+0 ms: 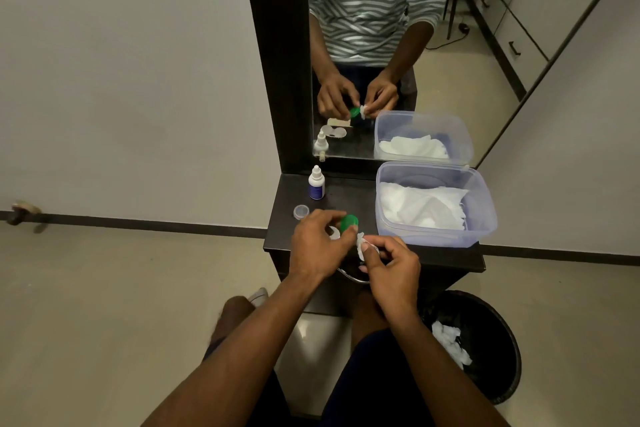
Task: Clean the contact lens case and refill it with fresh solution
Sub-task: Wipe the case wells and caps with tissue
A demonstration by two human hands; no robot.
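A plain pale wall point(121, 62) and beige floor point(86, 305) surround a narrow dark table point(360, 194) set beneath a tall black-framed mirror point(398, 45), which reflects a striped shirt and both hands at work. On the floor to the right of the table stands a black waste bin point(498, 350) with crumpled white tissue inside. On the right side of the table sits a clear plastic tub point(481, 218) holding white tissues point(419, 204). At the back left of the table a small white dropper bottle point(316, 183) with a blue label stands upright, and just in front of it lies a small clear cap point(301, 211).

Over the table's front edge, the left hand point(317, 246) has its fingers curled around a green lens case cap point(348, 222), pinching it at the tips. The white lens case point(334, 233) shows only partly, lying on the table just under that hand. The right hand point(393, 270) is close beside, its fingers pinching a small wad of white tissue point(362, 244) that is next to the green cap; whether the two touch cannot be told.
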